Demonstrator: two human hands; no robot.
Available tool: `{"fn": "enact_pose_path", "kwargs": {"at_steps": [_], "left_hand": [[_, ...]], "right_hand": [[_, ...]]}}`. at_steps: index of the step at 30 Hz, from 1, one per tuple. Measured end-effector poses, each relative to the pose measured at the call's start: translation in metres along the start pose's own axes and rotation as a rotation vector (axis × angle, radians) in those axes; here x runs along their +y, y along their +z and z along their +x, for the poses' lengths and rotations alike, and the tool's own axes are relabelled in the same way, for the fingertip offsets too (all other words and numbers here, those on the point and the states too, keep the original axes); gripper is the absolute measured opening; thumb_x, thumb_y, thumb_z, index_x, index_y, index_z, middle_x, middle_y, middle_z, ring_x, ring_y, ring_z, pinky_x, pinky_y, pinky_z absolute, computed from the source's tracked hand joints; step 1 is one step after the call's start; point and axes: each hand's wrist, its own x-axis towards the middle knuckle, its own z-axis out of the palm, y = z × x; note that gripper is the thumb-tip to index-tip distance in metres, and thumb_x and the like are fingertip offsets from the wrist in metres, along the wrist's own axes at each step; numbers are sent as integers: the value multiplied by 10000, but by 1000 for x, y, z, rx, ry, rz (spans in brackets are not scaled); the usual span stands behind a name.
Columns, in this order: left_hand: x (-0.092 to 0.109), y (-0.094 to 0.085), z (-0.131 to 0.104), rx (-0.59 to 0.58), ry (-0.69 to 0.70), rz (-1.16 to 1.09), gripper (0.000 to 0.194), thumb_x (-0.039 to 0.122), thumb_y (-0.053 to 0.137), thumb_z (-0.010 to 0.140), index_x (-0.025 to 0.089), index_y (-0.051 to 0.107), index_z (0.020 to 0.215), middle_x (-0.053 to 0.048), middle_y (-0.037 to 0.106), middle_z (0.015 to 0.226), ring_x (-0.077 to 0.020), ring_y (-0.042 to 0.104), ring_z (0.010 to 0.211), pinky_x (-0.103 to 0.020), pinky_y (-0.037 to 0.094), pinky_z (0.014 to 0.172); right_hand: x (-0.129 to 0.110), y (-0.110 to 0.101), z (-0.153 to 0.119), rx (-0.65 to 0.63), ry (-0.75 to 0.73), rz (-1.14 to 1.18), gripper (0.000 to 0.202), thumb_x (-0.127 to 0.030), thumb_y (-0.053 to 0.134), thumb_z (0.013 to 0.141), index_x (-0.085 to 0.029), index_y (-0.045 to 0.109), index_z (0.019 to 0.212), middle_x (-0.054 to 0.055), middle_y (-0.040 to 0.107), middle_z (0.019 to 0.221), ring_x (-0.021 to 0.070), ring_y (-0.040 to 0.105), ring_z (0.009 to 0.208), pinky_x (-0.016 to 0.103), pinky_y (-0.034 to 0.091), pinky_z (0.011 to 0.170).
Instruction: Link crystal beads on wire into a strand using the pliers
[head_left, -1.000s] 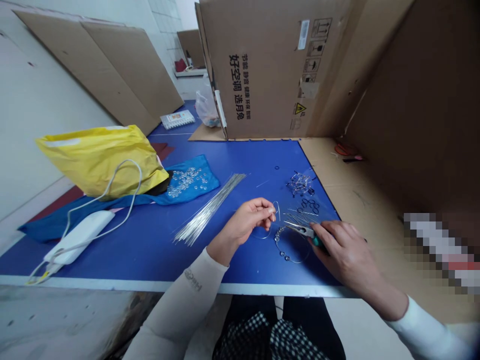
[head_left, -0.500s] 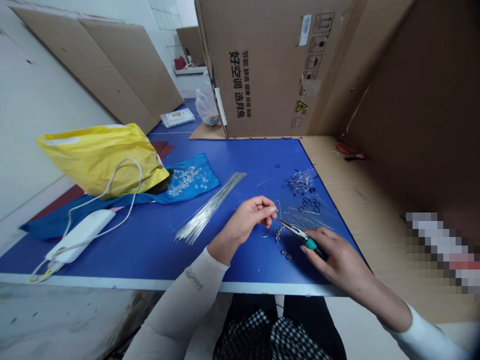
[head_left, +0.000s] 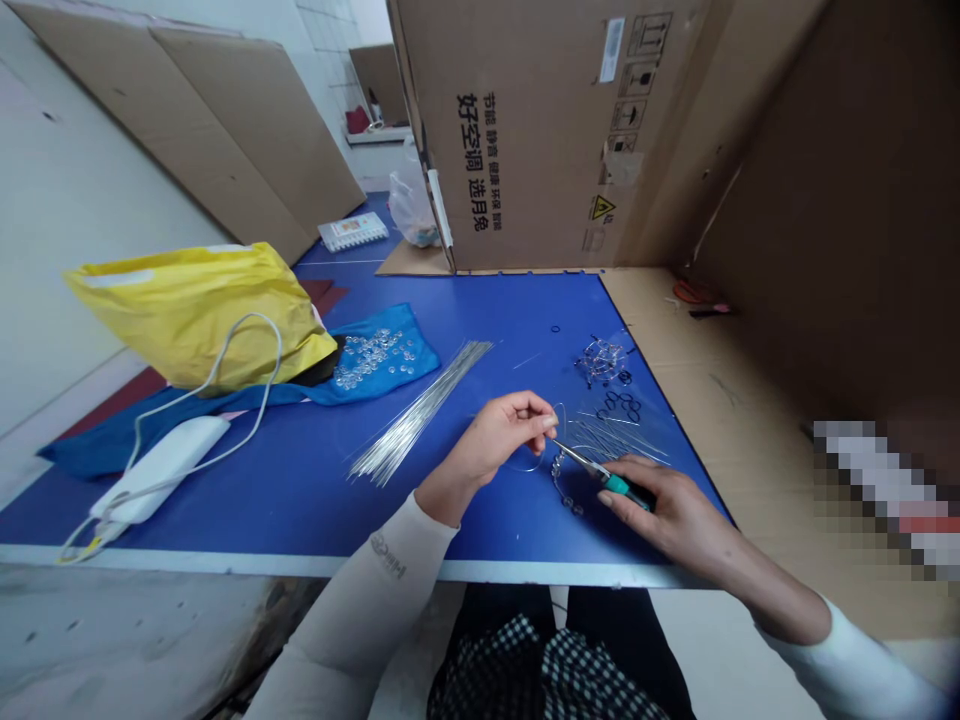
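Head view: the left hand point(head_left: 517, 428) was pinched, thumb against fingers, on a thin curved wire point(head_left: 565, 420) above the tabletop point(head_left: 480, 545). The right hand point(head_left: 671, 505) was wrapped around the green-and-black handles of the pliers point(head_left: 619, 485), whose nose pointed at the left fingertips; whether it gripped the wire could not be told. Clear beads point(head_left: 557, 468) hung in a curve just below the pliers' nose. Right of the left hand lay loose wires point(head_left: 619, 437), with black rings point(head_left: 621, 405) and a tangled cluster point(head_left: 602, 360) beyond them. To its left lay a wire bundle point(head_left: 420, 415), and farther left, more beads point(head_left: 375, 355) rested on a blue cloth point(head_left: 416, 345) beside a yellow bag point(head_left: 225, 310).
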Motion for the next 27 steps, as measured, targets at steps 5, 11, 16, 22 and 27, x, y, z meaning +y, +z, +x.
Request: {"fn": "enact_pose_path", "kwargs": {"at_steps": [5,11,16,22,27], "left_hand": [[0,0,0,-7,-1,9,116,236,664,820,129,617,828,-9,639,730,-72,550,555,-220,422,564],[1,-1,0,-12,-15,27,124,243,671,818,134,615,836,-5,640,732,-73,547,561,-225,426,577],[1,-1,0,-16,-29,54,146,266,680,814,138,612,829,-4,638,737,-72,544,565,-225,430,580],[2,0,-1,-27,-40,50,173,285,695,802,136,610,823,-1,631,730,-74,544,564,-230,428,581],[3,1,-2,-26,-42,41,174,281,697,800,134,606,819,0,630,727,-72,544,559,-229,429,580]], "right_hand": [[1,-1,0,6,-16,-29,341,-432,531,938,-218,663,1167,85,693,1089,211,657,974,349,519,868],[-1,-3,0,-3,-38,-29,309,-406,533,941,-218,669,1145,86,700,1073,213,665,952,354,533,845],[-2,-3,0,14,-56,-44,284,-385,541,936,-227,678,1128,84,709,1045,218,674,926,356,547,814],[-2,-2,0,21,-100,-89,264,-358,525,948,-216,661,1125,84,698,1003,206,666,889,339,540,788],[-3,-2,0,18,-104,-93,267,-366,520,953,-211,646,1131,87,689,1008,202,664,892,337,538,791]]}}
